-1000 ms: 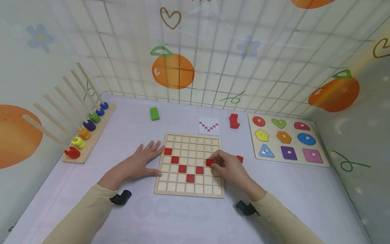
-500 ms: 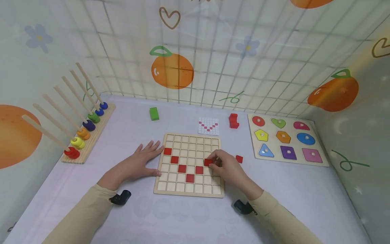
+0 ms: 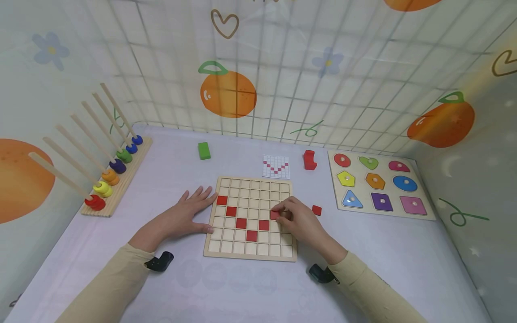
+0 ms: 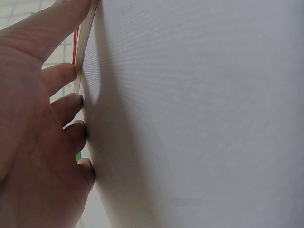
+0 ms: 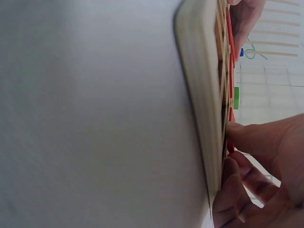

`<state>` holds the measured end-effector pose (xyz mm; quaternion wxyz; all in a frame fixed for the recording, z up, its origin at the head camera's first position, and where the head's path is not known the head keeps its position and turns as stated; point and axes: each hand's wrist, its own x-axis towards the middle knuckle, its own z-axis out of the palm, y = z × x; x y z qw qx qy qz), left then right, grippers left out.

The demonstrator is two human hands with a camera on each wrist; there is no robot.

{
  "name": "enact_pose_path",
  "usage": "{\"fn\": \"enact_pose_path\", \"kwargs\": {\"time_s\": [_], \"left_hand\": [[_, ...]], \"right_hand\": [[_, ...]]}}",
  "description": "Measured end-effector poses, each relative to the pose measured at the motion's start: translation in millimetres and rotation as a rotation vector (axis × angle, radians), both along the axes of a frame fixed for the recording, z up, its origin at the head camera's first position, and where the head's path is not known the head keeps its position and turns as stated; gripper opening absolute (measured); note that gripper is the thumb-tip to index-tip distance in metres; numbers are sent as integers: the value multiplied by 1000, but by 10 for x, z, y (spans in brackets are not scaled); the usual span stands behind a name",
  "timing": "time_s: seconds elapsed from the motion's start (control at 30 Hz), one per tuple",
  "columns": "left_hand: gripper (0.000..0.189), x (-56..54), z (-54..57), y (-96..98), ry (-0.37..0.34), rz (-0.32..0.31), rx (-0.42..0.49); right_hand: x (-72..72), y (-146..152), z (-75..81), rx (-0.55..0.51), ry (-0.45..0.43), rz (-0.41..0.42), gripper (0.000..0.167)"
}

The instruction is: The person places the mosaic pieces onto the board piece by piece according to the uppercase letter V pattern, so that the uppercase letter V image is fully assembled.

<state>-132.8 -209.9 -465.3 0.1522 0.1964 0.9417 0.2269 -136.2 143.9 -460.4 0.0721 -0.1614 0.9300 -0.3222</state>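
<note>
A wooden grid board (image 3: pixel 250 257) lies on the white cloth, with several red square tiles set in its cells in a V-like row. My right hand (image 3: pixel 300 220) pinches one more red tile (image 3: pixel 274 215) between thumb and fingers at a cell on the right side; the right wrist view shows this tile (image 5: pixel 231 146) edge-on, low at the grid. Fingers spread, my left hand (image 3: pixel 183 216) rests beside the board, its thumb and fingertips at the left edge. To the right of the board lies a loose red tile (image 3: pixel 317 210).
Behind the board are a pattern card (image 3: pixel 276 175) with a red V, a red block (image 3: pixel 309 160) and a green block (image 3: pixel 204 150). A peg stand (image 3: pixel 113 199) with coloured rings is at left, a shape puzzle (image 3: pixel 365 213) at right.
The pinched red tile has shifted slightly left and now looks flatter in its cell. The loose red tile at right is fully visible now. My left hand stays put.
</note>
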Motion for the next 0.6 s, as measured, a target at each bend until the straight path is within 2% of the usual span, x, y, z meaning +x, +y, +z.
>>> {"fn": "enact_pose_path", "kwargs": {"time_s": [0.6], "left_hand": [[104, 0, 2, -5, 3, -7, 3]], "right_hand": [[15, -27, 32, 1, -33, -2, 26]]}}
